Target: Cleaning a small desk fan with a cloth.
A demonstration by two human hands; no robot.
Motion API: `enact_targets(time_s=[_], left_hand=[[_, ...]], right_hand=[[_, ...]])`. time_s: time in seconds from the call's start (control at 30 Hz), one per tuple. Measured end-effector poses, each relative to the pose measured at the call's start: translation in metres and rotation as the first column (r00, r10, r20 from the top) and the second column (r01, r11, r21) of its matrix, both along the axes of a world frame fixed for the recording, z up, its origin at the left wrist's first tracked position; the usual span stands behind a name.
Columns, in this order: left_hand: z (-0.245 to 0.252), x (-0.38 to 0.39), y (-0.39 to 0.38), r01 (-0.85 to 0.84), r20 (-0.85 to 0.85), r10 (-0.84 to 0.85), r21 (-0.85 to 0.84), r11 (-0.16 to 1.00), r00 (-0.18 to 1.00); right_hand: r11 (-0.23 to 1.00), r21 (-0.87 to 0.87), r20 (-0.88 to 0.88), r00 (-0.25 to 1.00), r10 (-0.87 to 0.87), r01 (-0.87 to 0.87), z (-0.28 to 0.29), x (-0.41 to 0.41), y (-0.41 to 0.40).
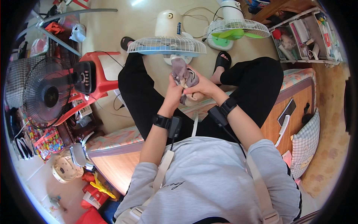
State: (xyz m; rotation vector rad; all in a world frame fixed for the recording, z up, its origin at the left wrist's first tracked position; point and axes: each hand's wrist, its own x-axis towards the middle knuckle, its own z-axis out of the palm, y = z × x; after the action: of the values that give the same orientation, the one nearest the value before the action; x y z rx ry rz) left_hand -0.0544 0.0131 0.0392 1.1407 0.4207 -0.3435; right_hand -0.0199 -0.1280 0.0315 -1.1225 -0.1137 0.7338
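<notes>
Both hands grip one crumpled bundle of mauve and cream fabric, which looks like socks, above the gap between the knees. My left hand pinches its left side, thumb pointing up. From the right, my right hand wraps round the bundle, with the thumb across the cream part. Part of the fabric is hidden inside the fingers. One mauve end sticks up past the hands, towards a white electric fan with a bluish blade on the floor ahead.
A second fan with green blades stands on the floor, its cable beside it. At left, a black fan adjoins a red plastic stool. On the mat-covered bed lie a phone, a comb and a checked pillow.
</notes>
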Motion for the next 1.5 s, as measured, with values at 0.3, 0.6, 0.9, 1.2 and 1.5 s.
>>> enact_targets(time_s=[0.3, 0.6, 0.9, 1.2, 1.5], left_hand=[[0.032, 0.012, -0.003, -0.082, 0.024, 0.094, -0.309, 0.948, 0.995], [0.074, 0.06, 0.013, -0.129, 0.257, 0.145, -0.079, 0.989, 0.956], [0.07, 0.088, 0.009, -0.175, 0.232, 0.159, 0.051, 0.983, 0.96], [0.09, 0.079, 0.094, 0.169, 0.064, -0.193, 0.279, 0.945, 0.979], [0.098, 0.071, 0.118, 0.293, 0.001, -0.314, 0.358, 0.887, 0.949]], right_hand=[[0.996, -0.041, -0.242, 0.968, 0.062, -0.074, 0.014, 0.028, -0.018], [0.986, 0.167, -0.157, 0.986, 0.05, -0.023, 0.035, 0.039, -0.065], [0.821, 0.165, -0.465, 0.777, -0.424, 0.547, 0.034, 0.049, -0.073], [0.867, 0.116, -0.266, 0.856, -0.442, 0.484, 0.031, 0.054, -0.066], [0.932, 0.067, -0.233, 0.914, -0.333, 0.357, 0.027, 0.05, -0.052]])
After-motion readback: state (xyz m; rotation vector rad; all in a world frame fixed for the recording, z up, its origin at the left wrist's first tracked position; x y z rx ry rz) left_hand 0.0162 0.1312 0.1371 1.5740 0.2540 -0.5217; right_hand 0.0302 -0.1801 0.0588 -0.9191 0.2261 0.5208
